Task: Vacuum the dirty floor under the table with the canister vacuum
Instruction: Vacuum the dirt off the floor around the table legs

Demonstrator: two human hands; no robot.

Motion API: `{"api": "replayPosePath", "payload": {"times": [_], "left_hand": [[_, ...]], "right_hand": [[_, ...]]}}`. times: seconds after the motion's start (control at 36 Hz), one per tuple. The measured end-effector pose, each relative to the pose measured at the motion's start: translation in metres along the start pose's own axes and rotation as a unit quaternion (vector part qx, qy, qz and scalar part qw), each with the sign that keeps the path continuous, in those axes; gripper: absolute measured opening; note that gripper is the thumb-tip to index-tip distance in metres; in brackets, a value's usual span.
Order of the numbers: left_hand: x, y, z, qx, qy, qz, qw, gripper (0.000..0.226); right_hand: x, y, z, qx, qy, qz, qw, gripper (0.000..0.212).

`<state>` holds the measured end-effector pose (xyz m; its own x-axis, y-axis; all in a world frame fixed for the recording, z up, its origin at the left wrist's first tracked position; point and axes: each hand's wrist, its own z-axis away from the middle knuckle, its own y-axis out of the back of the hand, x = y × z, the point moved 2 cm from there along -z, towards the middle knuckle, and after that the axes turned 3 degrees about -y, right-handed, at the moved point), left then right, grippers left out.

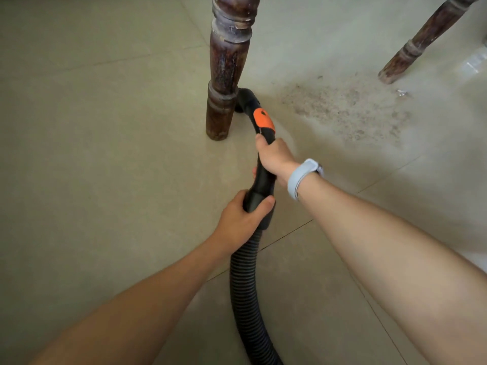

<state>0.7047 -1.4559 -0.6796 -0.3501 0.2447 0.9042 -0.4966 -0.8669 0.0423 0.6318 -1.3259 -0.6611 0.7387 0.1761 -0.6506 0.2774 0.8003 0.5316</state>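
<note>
The right hand [275,157] was wrapped around the black vacuum handle [263,177] just below its orange slider [263,119], thumb laid along the top toward 12 o'clock and fingers curled under out of sight. A pale blue wristband [303,177] sat on that wrist. The left hand [242,219] was clamped around the lower end of the handle, where the rigid part meets the ribbed black hose [245,293], thumb across the front and fingers round the back. The hose ran from that joint toward 6 o'clock and left the frame at the bottom edge.

The handle curved up toward 12 o'clock, and its nozzle end [243,100] bent down to the floor [105,154], just beside the near counter leg [226,75] and partly hidden behind it; whether it touched the leg could not be told. That leg was dark turned wood, worn and scratched. A second counter leg [416,46] of the same wood slanted in at about 2 o'clock, well apart from the first.

Between the two legs, at about 2 o'clock from the nozzle end, a dirt patch [347,111] of grey-brown grit lay spread on the beige tiles, apart from the nozzle end. A small pale scrap [402,93] lay at its far right edge, near the foot of the second leg.
</note>
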Motion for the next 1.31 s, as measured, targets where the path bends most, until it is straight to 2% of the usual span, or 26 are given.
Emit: {"api": "replayPosePath", "payload": {"times": [0.17, 0.22, 0.33, 0.44, 0.58, 0.78, 0.97, 1.31], "left_hand": [[0.029, -0.021, -0.028, -0.041, 0.02, 0.047, 0.998, 0.038], [0.034, -0.025, -0.03, -0.065, 0.025, 0.044, 0.997, 0.035], [0.027, -0.028, -0.015, -0.085, 0.022, 0.012, 0.996, 0.03], [0.005, -0.028, 0.016, -0.078, 0.01, -0.014, 0.997, 0.026], [-0.004, -0.02, 0.047, -0.068, -0.001, -0.022, 0.997, 0.027], [-0.007, -0.012, 0.082, -0.071, 0.017, -0.083, 0.994, 0.031], [-0.013, -0.016, 0.113, -0.112, 0.018, -0.127, 0.985, 0.033], [-0.003, -0.012, 0.112, -0.04, 0.025, -0.103, 0.994, 0.031]], "right_hand": [[-0.021, 0.034, -0.019, 0.031, -0.015, -0.009, 0.999, 0.047], [-0.019, 0.043, -0.016, 0.035, -0.033, -0.037, 0.998, 0.037], [-0.001, 0.05, 0.0, 0.02, -0.052, -0.061, 0.997, 0.032], [0.02, 0.043, 0.022, -0.009, -0.03, -0.033, 0.999, 0.033], [0.035, 0.032, 0.047, -0.062, -0.031, -0.069, 0.995, 0.028], [0.056, 0.026, 0.079, -0.049, -0.052, -0.105, 0.992, 0.028], [0.091, 0.029, 0.106, -0.046, -0.091, -0.163, 0.981, 0.03], [0.072, 0.018, 0.102, -0.08, -0.081, -0.176, 0.978, 0.03]]}}
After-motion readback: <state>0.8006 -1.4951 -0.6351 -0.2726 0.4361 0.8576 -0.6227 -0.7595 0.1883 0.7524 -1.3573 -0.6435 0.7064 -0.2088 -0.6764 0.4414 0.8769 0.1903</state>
